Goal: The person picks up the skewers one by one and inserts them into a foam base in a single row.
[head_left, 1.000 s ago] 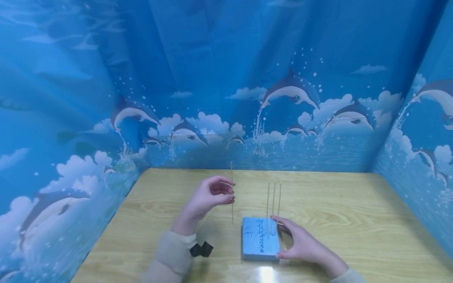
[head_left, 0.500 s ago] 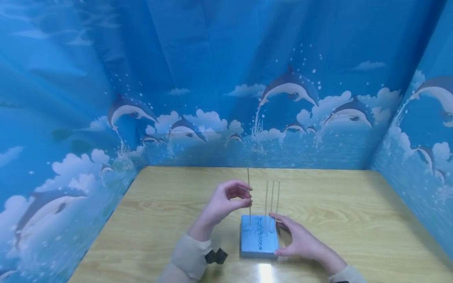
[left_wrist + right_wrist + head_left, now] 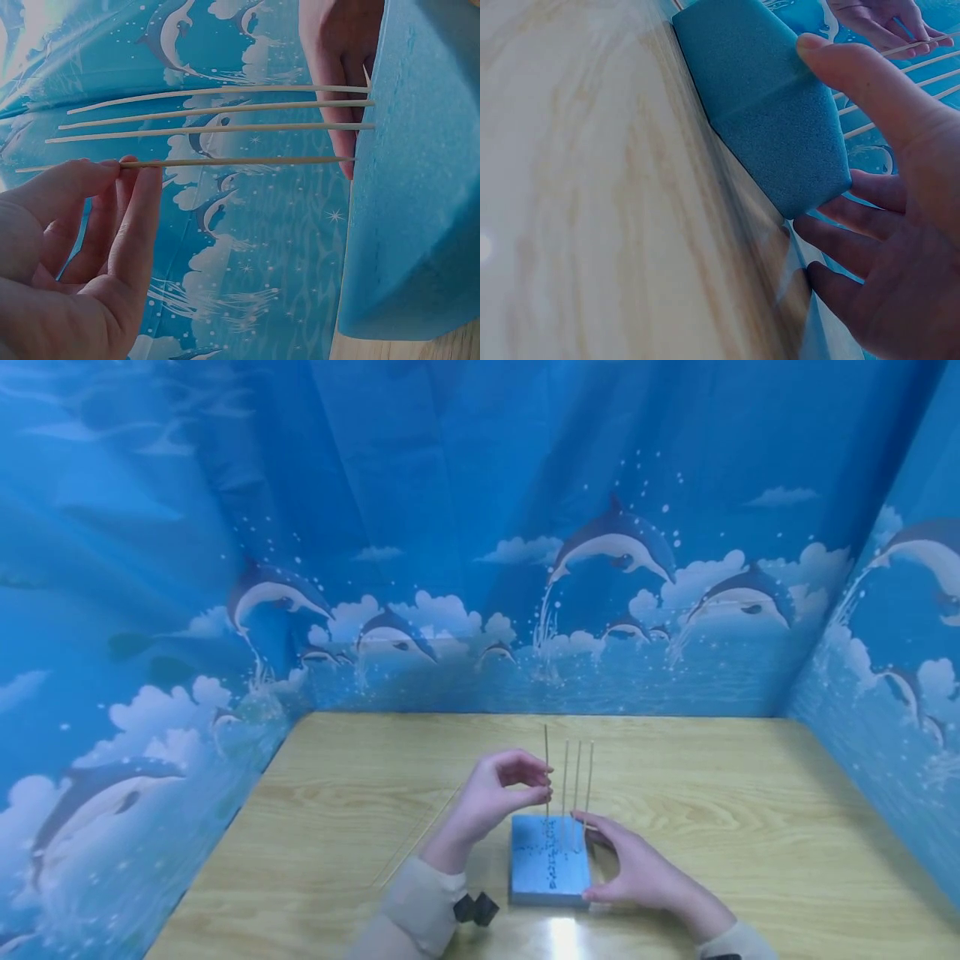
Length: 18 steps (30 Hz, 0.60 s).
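Observation:
My left hand [image 3: 498, 797] pinches a thin wooden skewer [image 3: 255, 161] between thumb and fingertips. The skewer stands nearly upright above a blue foam block [image 3: 531, 875], and in the left wrist view its pointed lower end meets the block's top face; whether it has gone in, I cannot tell. Several small holes or dark marks run across that top. To the right of the held skewer, three more skewers [image 3: 210, 130] stand in the block. My right hand [image 3: 641, 870] grips the block's right side, thumb [image 3: 814, 43] at the near corner and fingers at the far one.
Loose skewers [image 3: 420, 837] lie on the wooden table [image 3: 720, 793] beside my left forearm, partly hidden by it. A blue curtain [image 3: 450, 527] printed with dolphins encloses the table at the back and both sides.
My left hand has carried the skewer rightward and down, from beside the block to its top next to the standing skewers. Loose skewers show beside the left forearm. My right hand keeps its grip.

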{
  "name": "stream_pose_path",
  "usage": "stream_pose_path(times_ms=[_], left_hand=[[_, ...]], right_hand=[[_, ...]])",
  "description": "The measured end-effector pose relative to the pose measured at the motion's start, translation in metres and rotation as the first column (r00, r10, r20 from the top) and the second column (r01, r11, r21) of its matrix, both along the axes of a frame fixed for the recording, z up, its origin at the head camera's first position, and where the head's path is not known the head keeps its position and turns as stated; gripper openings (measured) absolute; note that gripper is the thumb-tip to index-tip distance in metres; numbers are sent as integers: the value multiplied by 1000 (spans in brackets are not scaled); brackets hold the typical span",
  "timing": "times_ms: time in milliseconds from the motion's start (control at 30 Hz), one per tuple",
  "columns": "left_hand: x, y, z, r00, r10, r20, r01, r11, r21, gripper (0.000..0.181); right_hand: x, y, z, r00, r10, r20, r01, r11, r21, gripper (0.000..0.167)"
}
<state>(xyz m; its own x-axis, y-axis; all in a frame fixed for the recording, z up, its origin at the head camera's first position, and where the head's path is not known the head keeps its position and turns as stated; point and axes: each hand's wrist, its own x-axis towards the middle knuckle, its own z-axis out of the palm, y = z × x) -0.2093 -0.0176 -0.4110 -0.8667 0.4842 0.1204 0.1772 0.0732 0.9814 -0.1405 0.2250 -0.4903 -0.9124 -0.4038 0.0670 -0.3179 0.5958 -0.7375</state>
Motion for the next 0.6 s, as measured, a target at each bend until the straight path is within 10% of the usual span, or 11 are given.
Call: stream_pose_path(times_ms=[600], left_hand=[[3,6,-1,999,-28,-27,26,999,-39,22]], right_hand=[[-1,1,-2,1000,-2,1,2,1000,-4,109]])
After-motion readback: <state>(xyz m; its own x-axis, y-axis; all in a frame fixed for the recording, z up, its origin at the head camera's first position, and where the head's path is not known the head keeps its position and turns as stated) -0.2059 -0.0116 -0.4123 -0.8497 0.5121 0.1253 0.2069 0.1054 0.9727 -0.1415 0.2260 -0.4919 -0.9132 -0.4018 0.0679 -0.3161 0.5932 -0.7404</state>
